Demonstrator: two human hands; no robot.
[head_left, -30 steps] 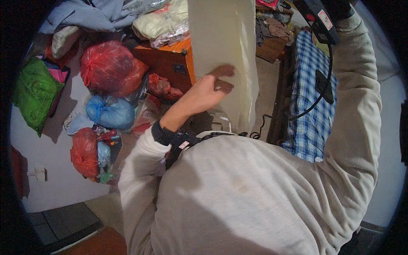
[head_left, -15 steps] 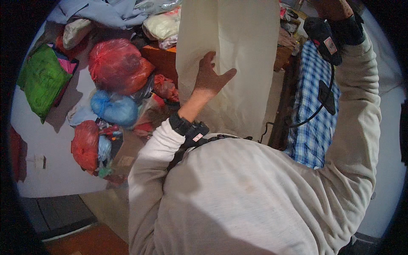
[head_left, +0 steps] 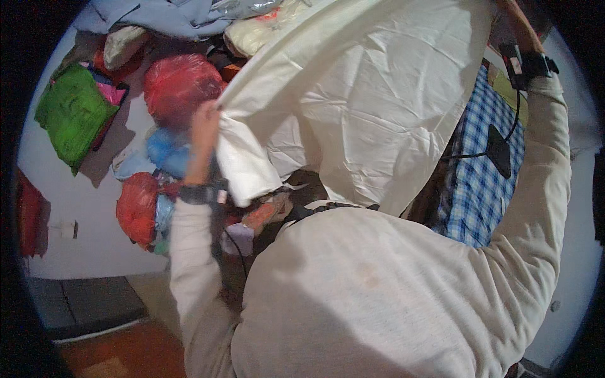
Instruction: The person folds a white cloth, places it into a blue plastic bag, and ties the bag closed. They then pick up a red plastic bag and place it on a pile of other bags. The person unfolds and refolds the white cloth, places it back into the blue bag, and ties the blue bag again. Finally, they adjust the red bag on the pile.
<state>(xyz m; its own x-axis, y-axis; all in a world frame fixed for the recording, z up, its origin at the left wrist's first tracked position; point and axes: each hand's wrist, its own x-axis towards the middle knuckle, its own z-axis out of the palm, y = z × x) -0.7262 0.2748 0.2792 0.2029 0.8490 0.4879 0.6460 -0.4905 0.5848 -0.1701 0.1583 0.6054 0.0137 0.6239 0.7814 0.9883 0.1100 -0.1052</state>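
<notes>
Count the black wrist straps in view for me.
2. One black wrist strap is below the left hand, which holds the white cloth; the other black wrist strap is below the right hand, at upper right. Neither is hidden.

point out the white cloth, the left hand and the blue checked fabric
White cloth point(head_left: 384, 101), head view: middle of its creased spread
Left hand point(head_left: 203, 131), head view: middle of the hand
Blue checked fabric point(head_left: 480, 186), head view: middle of its visible surface

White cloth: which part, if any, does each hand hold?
The left hand holds the white cloth by its left edge. The right hand is cut off above; its hold cannot be told.
</notes>
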